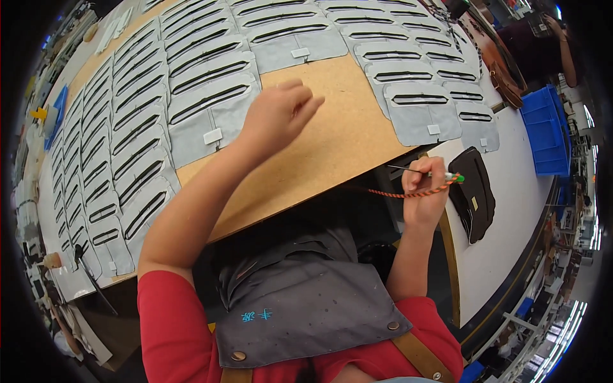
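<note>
Grey fabric pieces [211, 121] line the brown board [325, 143]; the left hand [278, 115], loosely curled and holding nothing, hovers over the board, while beside the board the right hand [424, 191] grips a thin tool [424, 172] with an orange cord [408, 193].

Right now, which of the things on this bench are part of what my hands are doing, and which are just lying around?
In hand:
left hand over the brown board
grey slotted pieces laid in rows
right hand holding a thin tool and an orange cord

Lying about:
dark pouch
blue bins
brown strap
</note>
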Demonstrator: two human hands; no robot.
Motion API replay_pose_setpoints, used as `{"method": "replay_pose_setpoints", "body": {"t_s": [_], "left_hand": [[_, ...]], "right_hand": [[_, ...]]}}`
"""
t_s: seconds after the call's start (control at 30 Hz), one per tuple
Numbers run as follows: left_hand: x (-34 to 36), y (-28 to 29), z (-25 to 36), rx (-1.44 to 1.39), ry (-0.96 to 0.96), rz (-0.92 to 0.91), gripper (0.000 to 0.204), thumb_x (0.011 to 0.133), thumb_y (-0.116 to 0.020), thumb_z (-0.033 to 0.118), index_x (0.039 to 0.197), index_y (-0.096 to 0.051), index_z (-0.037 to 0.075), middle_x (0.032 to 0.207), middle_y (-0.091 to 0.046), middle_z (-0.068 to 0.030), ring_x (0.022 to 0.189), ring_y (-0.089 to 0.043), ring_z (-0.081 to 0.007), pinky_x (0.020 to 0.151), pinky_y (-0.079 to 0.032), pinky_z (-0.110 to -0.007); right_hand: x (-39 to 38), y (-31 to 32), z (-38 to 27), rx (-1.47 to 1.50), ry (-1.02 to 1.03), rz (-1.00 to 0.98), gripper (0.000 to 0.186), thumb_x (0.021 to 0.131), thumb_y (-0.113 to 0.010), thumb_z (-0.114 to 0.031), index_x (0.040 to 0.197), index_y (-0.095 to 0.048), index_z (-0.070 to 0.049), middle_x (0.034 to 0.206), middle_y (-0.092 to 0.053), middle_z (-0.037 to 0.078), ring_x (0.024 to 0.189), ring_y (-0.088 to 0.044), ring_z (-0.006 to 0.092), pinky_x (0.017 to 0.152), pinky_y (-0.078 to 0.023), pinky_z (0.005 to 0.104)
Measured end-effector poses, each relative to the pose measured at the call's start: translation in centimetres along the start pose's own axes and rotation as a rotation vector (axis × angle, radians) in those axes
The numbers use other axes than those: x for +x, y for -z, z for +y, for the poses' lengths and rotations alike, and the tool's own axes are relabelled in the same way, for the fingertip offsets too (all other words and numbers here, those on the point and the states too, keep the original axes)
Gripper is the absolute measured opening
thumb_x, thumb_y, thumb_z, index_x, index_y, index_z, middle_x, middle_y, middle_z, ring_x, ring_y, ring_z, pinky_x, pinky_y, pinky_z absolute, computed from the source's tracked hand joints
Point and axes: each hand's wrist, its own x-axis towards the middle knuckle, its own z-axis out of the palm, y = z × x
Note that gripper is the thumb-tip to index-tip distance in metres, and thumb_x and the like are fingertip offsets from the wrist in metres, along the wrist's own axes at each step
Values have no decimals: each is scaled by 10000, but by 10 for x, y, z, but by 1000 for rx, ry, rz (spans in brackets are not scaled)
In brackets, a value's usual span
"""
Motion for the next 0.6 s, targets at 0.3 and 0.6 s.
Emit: {"method": "replay_pose_setpoints", "body": {"t_s": [0.3,0.6], "left_hand": [[102,-28,-51,686,-29,-282,175,780,-560,27,950,-568,-17,992,-564,-137,941,-578,-304,758,-521,-358],[105,-23,-71,240,109,204,192,787,-551,11,972,-601,31,970,-596,-160,905,-615,-228,685,-513,-367]], "right_hand": [[-16,11,3,-198,-33,80,296,949,-508,-275,815,-524,-12,655,-505,70,555,-486,129,520,-402,240],[-24,14,-2,-180,48,26,170,933,-542,-148,933,-564,20,782,-603,110,620,-550,127,579,-468,245]]}}
